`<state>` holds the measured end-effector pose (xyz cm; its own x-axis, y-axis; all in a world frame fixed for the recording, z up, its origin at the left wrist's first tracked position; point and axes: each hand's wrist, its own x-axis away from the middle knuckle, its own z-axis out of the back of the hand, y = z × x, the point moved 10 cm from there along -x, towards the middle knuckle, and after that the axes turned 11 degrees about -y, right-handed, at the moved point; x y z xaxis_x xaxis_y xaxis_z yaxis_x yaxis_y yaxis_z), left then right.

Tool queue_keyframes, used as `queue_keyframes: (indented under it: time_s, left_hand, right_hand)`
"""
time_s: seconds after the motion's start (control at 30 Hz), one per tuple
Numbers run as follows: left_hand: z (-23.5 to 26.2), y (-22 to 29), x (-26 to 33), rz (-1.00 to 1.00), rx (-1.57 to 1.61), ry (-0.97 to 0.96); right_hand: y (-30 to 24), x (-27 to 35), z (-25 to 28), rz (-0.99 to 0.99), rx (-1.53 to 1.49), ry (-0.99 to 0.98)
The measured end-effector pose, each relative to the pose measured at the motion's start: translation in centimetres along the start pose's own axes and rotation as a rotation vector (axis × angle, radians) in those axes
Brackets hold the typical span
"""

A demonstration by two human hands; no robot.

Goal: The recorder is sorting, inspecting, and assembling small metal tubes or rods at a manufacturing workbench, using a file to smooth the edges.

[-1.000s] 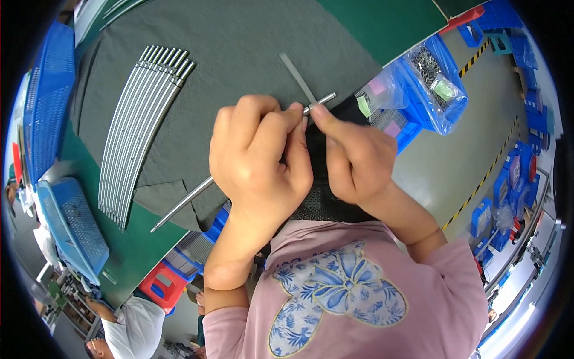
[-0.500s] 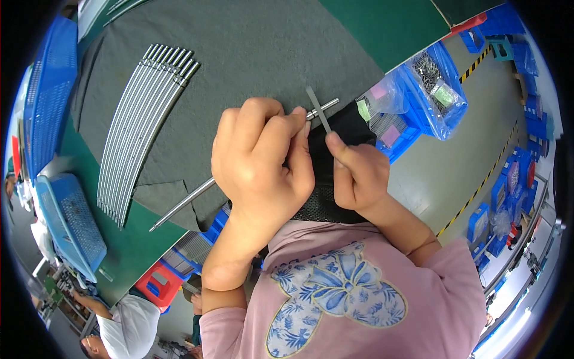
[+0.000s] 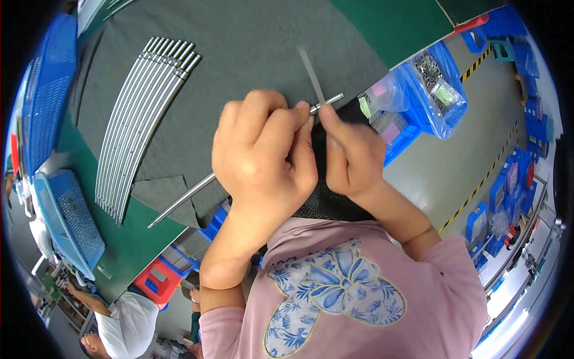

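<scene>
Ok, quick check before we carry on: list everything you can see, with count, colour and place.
Metal rod: one, silver, slanting across centre
Flat strip: one, grey, at the rod's right end
Laid-out rods: roughly ten, silver, upper left
Cloth: one, dark grey, under the laid-out rods
Table: one, green, under the cloth
Baskets: two, blue, left edge
Small metal parts: many, silver, in a blue bin, upper right
Stool: one, red, lower left
Storage bins: several, mostly blue, far right
Co-worker: one, white top, lower left
Left hand: one, bare, centre, gripping the rod
Right hand: one, bare, right of centre, pinching the strip
</scene>
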<state>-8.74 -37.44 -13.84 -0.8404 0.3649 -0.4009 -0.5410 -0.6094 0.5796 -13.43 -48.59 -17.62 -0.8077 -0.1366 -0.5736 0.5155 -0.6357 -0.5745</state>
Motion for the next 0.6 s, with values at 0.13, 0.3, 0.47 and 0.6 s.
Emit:
queue_keyframes:
  time_s: [0.13,0.3,0.47,0.6]
  left_hand:
    - [-0.2,0.2,0.0,-0.02,-0.038,0.007]
    - [0.1,0.1,0.0,-0.014,-0.008,0.012]
    - [-0.1,0.2,0.0,-0.011,-0.036,0.011]
    - [0.0,0.1,0.1,-0.018,-0.021,0.023]
  right_hand:
    - [0.5,1.4,-0.1,0.023,0.049,-0.035]
    - [-0.1,0.0,0.3,0.014,0.034,-0.021]
    - [-0.2,-0.6,0.7,-0.015,0.052,-0.135]
    - [-0.9,-2.3,1.3,-0.088,0.071,-0.242]
